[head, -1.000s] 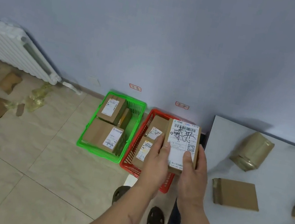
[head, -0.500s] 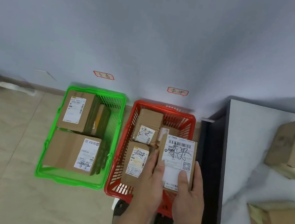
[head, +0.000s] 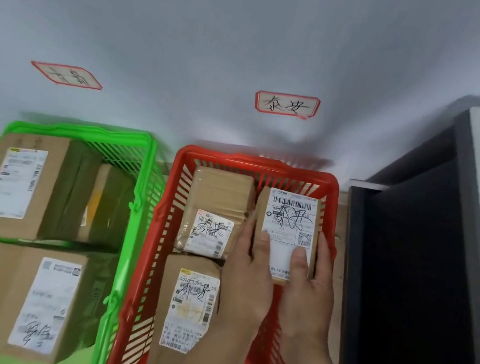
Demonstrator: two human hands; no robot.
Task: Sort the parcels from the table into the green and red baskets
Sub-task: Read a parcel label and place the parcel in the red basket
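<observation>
Against a grey wall, both hands, left hand [head: 249, 267] and right hand [head: 309, 282], grip a brown cardboard parcel with a white label [head: 288, 222] over the red plastic basket [head: 153, 250], centre-right; released unevenly, it may tip onto neighbouring boxes.

A small brown cardboard parcel [head: 287, 222] with a white shipping label, barcode and black handwriting faces up over the far right part of the red basket [head: 255, 162], held at its near end between the left hand [head: 252, 270] and the right hand [head: 310, 277]. Two more labelled brown parcels [head: 208, 227] lie flat along that basket's left side, one behind the other. Just left, touching it, the green basket [head: 88, 127] holds larger brown boxes [head: 10, 295] with white labels up.
</observation>
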